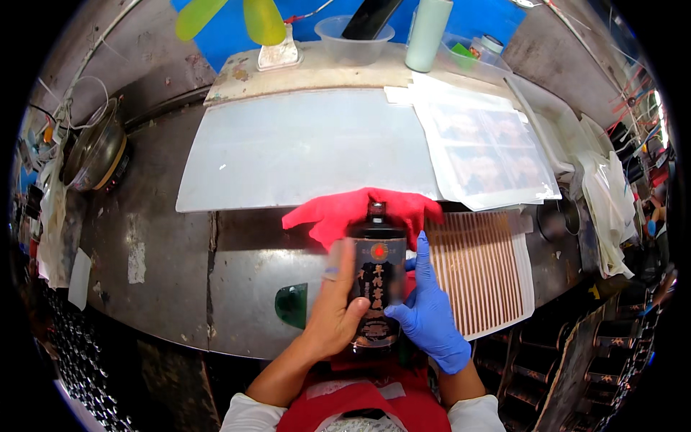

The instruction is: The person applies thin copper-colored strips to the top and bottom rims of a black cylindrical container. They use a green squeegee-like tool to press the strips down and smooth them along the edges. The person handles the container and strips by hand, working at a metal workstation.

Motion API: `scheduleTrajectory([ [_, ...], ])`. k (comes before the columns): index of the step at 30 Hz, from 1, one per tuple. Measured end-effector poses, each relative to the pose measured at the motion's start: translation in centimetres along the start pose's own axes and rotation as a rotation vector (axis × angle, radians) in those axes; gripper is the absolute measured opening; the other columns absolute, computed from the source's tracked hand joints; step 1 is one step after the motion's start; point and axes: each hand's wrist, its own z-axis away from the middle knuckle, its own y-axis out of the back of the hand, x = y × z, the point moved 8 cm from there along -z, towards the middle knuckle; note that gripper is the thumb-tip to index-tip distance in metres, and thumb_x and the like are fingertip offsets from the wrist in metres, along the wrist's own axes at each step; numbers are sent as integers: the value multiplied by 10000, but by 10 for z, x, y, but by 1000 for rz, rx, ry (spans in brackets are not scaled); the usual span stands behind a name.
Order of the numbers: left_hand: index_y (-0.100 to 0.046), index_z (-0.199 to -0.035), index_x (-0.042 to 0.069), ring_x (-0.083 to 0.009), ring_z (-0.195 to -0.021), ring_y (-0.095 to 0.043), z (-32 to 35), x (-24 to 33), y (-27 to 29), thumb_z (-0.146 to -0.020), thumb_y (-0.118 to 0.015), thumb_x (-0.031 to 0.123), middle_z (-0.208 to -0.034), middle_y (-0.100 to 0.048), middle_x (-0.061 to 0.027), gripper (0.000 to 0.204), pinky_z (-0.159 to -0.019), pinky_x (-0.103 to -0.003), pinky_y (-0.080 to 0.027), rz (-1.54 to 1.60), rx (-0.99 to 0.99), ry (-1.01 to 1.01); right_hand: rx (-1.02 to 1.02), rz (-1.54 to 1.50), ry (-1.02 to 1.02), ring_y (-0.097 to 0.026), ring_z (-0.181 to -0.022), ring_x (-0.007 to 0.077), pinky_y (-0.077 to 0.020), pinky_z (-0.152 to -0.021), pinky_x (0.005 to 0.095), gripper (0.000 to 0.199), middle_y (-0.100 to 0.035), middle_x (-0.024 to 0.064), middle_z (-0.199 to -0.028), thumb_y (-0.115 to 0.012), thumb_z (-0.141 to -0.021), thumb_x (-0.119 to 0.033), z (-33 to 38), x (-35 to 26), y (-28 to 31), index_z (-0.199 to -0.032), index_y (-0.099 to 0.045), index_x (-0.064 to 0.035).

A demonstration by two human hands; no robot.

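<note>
A dark glass bottle [376,270] with gold lettering and a red emblem on its front is between my hands, its capless-looking dark neck pointing away from me. My bare left hand [335,302] grips its left side, thumb on the front; the other fingers are smeared by motion. On the right side, my right hand [430,306] in a blue glove holds the bottle with its thumb on the front edge and its index finger stretched out. Beyond the bottle's neck lies a bright pink-red cloth [327,216]. A dark green rounded flat piece [291,305] rests left of my left hand.
A sheet of brown strips [471,277] lies at the right; printed sheets [489,144] overlap a pale grey board [302,151]. Behind stand a plastic bowl [345,49], a pale green flask [429,36] and a fan [260,21]. A metal pan [93,155] is far left on the metal table [158,266].
</note>
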Motion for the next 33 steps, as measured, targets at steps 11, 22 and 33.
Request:
scheduleTrajectory([
  [11, -264, -1366, 25, -150, -1084, -477, -1, -42, -19, -960, -443, 251, -1231, -458, -112, 498, -917, -280, -404, 887, 239, 387, -83, -276, -2, -335, -1267, 223, -275, -1040, 324, 891, -351, 169, -1382, -530, -845, -546, 1, 29, -12, -1432, -132, -6],
  [22, -444, -1170, -6, -134, -962, -495, -14, -67, -17, -961, -442, 234, -1055, -523, -102, 318, -849, -256, -403, 995, 384, 418, -55, -579, -296, -467, -1119, 162, -400, -949, 315, 565, -454, 90, -1237, -480, -922, -411, 4, 54, -26, -1304, -343, -18],
  [33, -295, -1371, -9, -173, -1218, -401, 5, -19, 6, -942, -413, 55, -1328, -408, -113, 450, -1018, -294, -309, 1044, 169, 259, 16, -562, -319, -504, -1054, 155, -434, -892, 303, 549, -493, 75, -1178, -499, -906, -429, 1, 40, -28, -1274, -383, -39],
])
